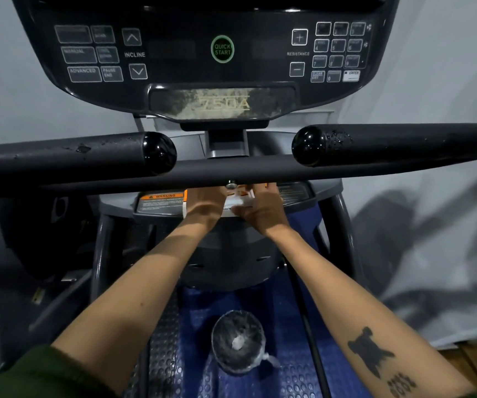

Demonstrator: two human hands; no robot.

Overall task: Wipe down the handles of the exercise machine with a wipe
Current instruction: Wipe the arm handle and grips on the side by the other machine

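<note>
Two black padded handles run across the view, the left handle [67,153] and the right handle [389,143], each ending in a glossy cap near the middle. A black crossbar [231,170] lies just below them. Under the crossbar, both my hands reach to a white wipe packet [237,203] resting on the machine's grey shroud. My left hand [205,202] holds its left side. My right hand [260,208] grips its right side, fingers over the top. The crossbar hides the fingertips.
The console [202,53] with its button panel fills the top. A warning label [162,202] sits left of my hands. A small bin lined with clear plastic [238,343] stands on the blue studded floor [289,369] below. Grey walls lie on both sides.
</note>
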